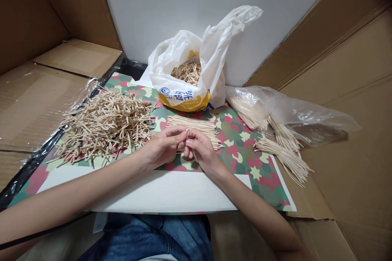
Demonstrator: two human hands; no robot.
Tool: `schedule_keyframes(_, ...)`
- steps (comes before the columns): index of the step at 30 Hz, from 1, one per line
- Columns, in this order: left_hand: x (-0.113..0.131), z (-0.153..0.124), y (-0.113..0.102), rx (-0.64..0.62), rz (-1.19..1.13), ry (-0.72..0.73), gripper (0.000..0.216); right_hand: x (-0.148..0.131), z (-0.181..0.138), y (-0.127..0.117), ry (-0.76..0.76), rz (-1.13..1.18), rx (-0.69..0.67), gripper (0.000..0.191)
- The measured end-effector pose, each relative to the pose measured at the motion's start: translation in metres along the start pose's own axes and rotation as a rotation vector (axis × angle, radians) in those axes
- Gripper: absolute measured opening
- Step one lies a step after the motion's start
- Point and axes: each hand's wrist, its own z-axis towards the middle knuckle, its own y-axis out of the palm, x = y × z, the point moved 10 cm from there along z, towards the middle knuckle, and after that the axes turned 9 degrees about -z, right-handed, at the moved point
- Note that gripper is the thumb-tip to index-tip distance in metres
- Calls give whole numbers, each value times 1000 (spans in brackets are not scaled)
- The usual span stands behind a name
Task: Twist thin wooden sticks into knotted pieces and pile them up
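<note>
Between the fingertips of both hands is a thin pale strand (195, 156), bent into a small loop at the top. My left hand (165, 143) pinches it from one side, thumb and fingers closed. My right hand (201, 148) grips it from the other side, and a tail hangs below the fingers. Just behind the hands lies a row of straight strands (196, 122), partly covered by them. A large heap of looped, knotted strands (107, 124) spreads to the left of my left hand.
A white plastic bag (183, 94) holding many small pale pieces stands behind the row. Bundles of strands (284, 157) and a clear plastic bag (288, 108) lie at the right. White paper (171, 191) covers the front of the camouflage-patterned table (235, 138). Cardboard (352, 130) flanks both sides.
</note>
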Motion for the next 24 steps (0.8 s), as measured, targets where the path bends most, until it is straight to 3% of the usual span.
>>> schedule_keyframes(3,1,0,1,-25,27,-3,22,-3,-1,0,-1,31,-9,12)
schedule_keyframes(5,3,-1,0,-31,38,-24,21,-3,-1,3,32,46,-89,15)
schedule_keyframes(8,14,-2,-11,49,0,-8,16,2,-4,9,138,84,-258,18)
schedule_keyframes(11,27,-4,-25,164,-54,46,15,4,-7,7,184,169,-364,16)
schedule_keyframes(14,34,-4,-27,179,-68,66,12,4,-7,4,198,263,-414,14)
schedule_keyframes(19,30,-5,-22,134,-125,38,5,4,0,-8,170,301,-286,11)
schedule_keyframes(24,-2,-5,1,-91,-169,-151,8,0,3,-13,97,251,-133,11)
